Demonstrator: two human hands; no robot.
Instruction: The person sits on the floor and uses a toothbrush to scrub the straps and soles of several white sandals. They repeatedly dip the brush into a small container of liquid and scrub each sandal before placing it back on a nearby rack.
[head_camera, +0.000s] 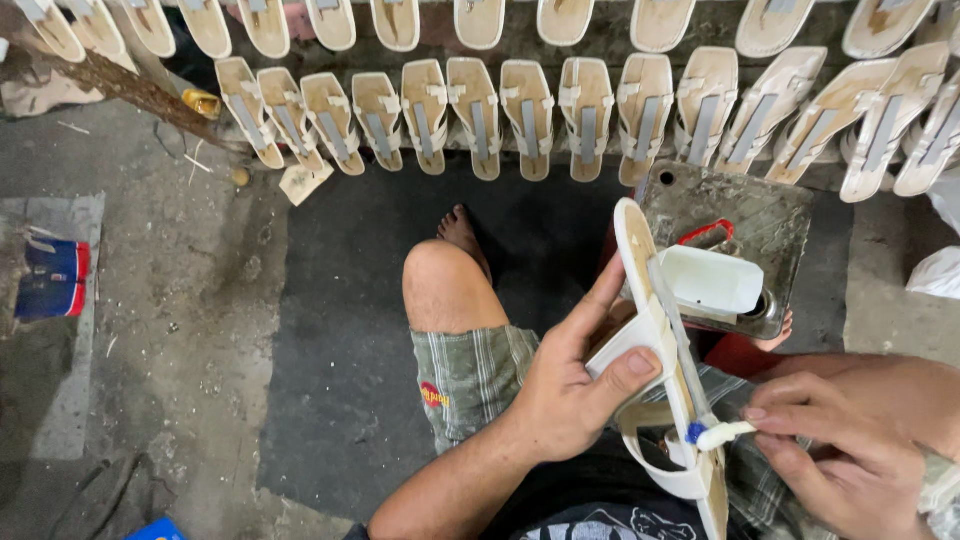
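My left hand (575, 375) grips a cream sandal (655, 340) by its white strap and holds it on edge over my lap. In my right hand (850, 440) is a small white brush (722, 434) with a blue collar, pinched between the fingers, its tip touching the sandal's edge near the heel. Just behind the sandal, a white plastic container (712, 280) lies in a tin (740, 225) with a red handle.
Two rows of cream sandals (530, 115) with grey-striped straps lie across the floor ahead. My bare knee (440, 285) and foot rest on a dark mat (340, 330). A wooden stick (120, 85) and a blue-and-red cloth (52, 278) lie at left.
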